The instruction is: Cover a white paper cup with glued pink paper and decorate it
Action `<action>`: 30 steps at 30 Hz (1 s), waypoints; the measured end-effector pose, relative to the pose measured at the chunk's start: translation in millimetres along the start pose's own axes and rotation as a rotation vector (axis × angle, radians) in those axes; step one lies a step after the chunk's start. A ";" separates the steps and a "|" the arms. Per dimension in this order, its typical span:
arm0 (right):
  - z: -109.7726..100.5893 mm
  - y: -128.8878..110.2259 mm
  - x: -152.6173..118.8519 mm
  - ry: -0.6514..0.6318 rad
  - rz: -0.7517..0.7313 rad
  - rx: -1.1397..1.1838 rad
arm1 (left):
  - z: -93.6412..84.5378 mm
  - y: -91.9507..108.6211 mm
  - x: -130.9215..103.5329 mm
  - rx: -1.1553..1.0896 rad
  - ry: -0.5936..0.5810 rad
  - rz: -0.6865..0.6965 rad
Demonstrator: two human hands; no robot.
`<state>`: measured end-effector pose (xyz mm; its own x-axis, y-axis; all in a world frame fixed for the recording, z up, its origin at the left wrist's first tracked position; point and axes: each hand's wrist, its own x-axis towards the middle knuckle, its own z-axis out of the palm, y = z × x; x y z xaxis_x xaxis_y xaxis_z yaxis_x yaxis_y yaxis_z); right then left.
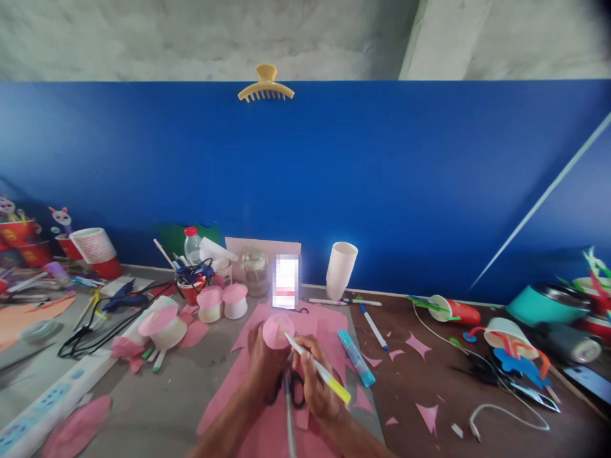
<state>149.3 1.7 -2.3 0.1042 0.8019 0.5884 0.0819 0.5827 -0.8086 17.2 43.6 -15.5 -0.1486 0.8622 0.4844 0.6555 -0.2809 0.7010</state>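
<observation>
My left hand (261, 357) is wrapped round an object topped by a round pink paper piece (278, 331), in the middle of the head view. In my right hand (316, 380) is a white marker with a yellow end (329, 380), its tip touching or very close to the pink circle. Below my hands, black-handled scissors (296, 389) lie on a large pink sheet (224, 399), partly hidden by my hands. A lit phone (287, 282) with a blurred screen stands upright just behind.
Pink-topped cups (235, 301), a glass jar (254, 273) and a power strip (52, 401) are on the left. A tall white cup (341, 270) stands behind. To the right are a blue tube (356, 358), a blue-capped marker (373, 327), pink scraps (418, 346) and a white cable (508, 410).
</observation>
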 end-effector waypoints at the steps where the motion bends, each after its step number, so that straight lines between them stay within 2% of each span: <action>1: -0.2 0.4 0.1 -0.001 0.008 0.009 | -1.2 2.4 1.0 0.005 -0.003 -0.003; 7: 0.4 -2.7 1.5 0.015 -0.015 -0.005 | -6.1 10.2 2.9 -0.015 -0.066 0.003; 12: 1.8 -4.3 2.0 0.044 -0.020 0.013 | -6.9 8.0 1.4 -0.047 -0.040 -0.023; 17: 6.8 7.7 -1.5 0.091 -0.061 0.034 | -4.9 4.1 2.9 -0.033 -0.028 0.004; 25: 11.5 20.5 -5.3 0.092 -0.067 0.017 | -3.4 -8.1 -6.4 -0.014 -0.150 -0.012; 30: 11.8 21.5 -4.0 0.111 -0.043 0.063 | -2.2 -18.5 -10.0 0.002 -0.214 0.098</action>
<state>138.9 12.5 -22.0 0.2108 0.7584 0.6167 0.0266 0.6262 -0.7792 4.9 39.3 -32.2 0.0763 0.9008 0.4274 0.6605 -0.3668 0.6551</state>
